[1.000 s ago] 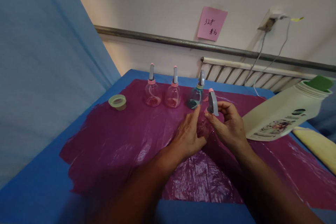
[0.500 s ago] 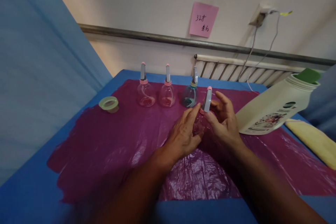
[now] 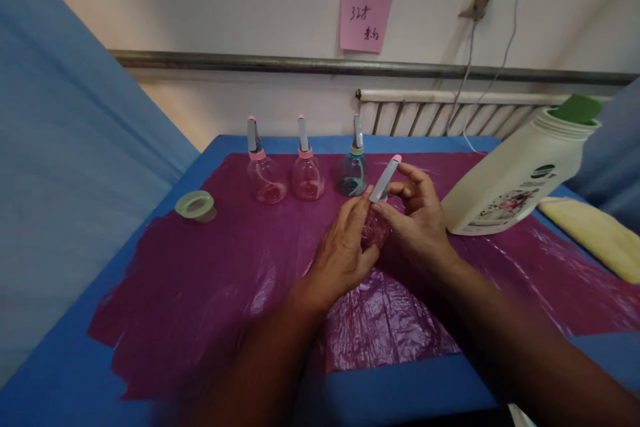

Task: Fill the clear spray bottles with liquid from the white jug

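Note:
Both hands are on a small clear pink spray bottle (image 3: 376, 228) with a grey spray head and pink nozzle tip. My left hand (image 3: 345, 240) wraps around the bottle's body from the left. With thumb and fingers, my right hand (image 3: 417, 220) grips the spray head (image 3: 385, 179) at the neck; its far fingers are partly hidden. Behind them stand two pink spray bottles (image 3: 267, 180) (image 3: 309, 180) and a teal spray bottle (image 3: 353, 173), each upright with a little liquid or tubing visible low inside.
A large off-white jug (image 3: 515, 180) with a green piece in its mouth leans at the right, near a folded yellow cloth (image 3: 595, 233). A small pale green cup (image 3: 196, 205) is at the left. Purple plastic sheeting (image 3: 210, 300) covers the blue table. A metal rail (image 3: 250, 62) runs along the wall.
The grey spray head in my right hand has turned, its nozzle now slanting up to the right. My left hand keeps hold of the body. The camera view has shifted slightly.

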A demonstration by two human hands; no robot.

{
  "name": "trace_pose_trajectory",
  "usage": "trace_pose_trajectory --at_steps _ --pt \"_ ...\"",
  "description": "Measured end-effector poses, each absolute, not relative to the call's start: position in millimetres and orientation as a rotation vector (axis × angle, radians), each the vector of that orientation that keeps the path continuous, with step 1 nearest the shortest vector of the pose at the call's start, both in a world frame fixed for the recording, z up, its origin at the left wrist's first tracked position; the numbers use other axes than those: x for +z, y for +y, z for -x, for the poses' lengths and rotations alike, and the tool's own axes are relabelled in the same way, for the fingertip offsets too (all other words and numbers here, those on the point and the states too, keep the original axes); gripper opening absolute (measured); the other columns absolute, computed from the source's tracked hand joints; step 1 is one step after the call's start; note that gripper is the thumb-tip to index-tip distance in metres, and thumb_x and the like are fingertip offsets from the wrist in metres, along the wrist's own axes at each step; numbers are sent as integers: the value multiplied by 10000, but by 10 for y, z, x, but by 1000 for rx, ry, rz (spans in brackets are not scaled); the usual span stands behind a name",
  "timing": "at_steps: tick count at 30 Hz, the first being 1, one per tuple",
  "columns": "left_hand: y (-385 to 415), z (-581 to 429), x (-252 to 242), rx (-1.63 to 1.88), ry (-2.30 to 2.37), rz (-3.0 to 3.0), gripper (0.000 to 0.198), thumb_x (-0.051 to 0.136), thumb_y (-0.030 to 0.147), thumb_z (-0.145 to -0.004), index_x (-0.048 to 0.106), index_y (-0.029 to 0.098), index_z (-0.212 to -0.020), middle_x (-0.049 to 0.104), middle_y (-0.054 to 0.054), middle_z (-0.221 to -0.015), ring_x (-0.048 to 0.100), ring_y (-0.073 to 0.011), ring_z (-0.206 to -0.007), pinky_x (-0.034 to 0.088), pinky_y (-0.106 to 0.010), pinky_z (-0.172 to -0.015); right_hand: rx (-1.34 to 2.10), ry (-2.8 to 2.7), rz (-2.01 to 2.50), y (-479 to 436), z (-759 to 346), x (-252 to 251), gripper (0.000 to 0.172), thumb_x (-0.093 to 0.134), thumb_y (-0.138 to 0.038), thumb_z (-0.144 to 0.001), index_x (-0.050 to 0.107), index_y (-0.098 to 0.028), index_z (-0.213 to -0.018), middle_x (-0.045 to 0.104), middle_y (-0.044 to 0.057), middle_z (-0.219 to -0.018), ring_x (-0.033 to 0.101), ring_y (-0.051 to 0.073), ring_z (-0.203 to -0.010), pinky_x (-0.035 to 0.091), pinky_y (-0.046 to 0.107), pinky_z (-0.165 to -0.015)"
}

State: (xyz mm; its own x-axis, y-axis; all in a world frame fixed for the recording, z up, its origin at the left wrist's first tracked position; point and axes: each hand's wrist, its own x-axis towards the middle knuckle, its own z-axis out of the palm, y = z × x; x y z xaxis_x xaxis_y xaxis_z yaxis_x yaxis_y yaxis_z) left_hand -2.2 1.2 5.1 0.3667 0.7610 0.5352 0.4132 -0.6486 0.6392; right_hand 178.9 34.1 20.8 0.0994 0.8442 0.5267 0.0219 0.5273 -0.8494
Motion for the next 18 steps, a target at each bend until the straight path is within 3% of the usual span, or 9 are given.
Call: trace_pose_trajectory --at_steps 5,11,14,18 --pt "33 36 60 1186 1029 -2228 1125 788 122 -1006 145 405 -1885 492 -150 -1777 554 -393 -1631 521 -636 -1352 740 -1372 809 320 -1779 233 846 936 -307 -930 501 -375 -1652 761 5 -1162 769 226 -1145 626 529 -1196" --pt "44 54 84 1185 993 -2232 1096 814 176 -1027 168 425 -1876 480 -149 -1792 521 -399 -1654 484 -671 -1370 814 -1457 763 228 -1819 249 736 666 -401 -1142 338 -406 -1802 781 85 -1458 762 275 -1358 556 633 -1306" --pt "51 60 60 1180 1024 -2189 1084 833 195 -1024 195 438 -1865 515 -145 -1744 552 -394 -1619 498 -675 -1354 846 -1438 796 248 -1805 264 790 722 -386 -1103 353 -407 -1802 792 82 -1431 778 277 -1323 592 607 -1272" --pt "49 66 57 1174 1020 -2144 1008 829 235 -1049 249 442 -1847 541 -141 -1710 579 -377 -1591 508 -660 -1343 771 -1386 802 309 -1769 260 862 854 -332 -987 433 -401 -1736 799 32 -1235 779 251 -1209 594 572 -1249"
